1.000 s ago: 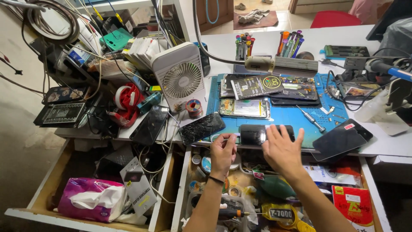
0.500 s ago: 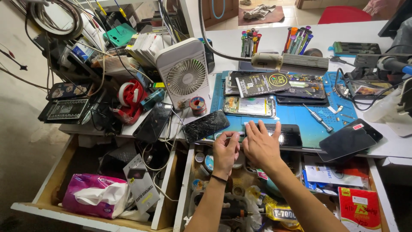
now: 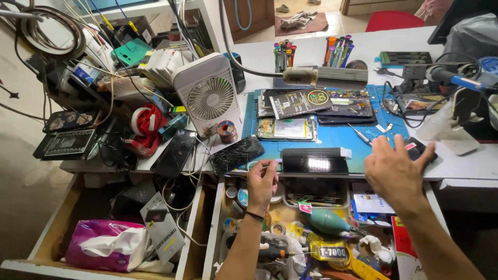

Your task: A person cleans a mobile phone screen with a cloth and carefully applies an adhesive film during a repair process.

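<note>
A black phone lies face up at the front edge of the blue work mat, with lamp light reflecting off its screen. My left hand is at the phone's left end, fingers pinched on a thin metal tool. Off to the right, my right hand is spread open, its fingertips over a black glass panel lying on the white desk. It holds nothing.
A cracked phone lies left of the mat, and a white desk fan stands behind it. A gooseneck lamp hangs over opened phones and a screwdriver. Open drawers below hold a teal blower and a pink tissue pack.
My right hand left the black phone's screen and moved right to the black glass panel. My left hand stayed at the phone's left end.
</note>
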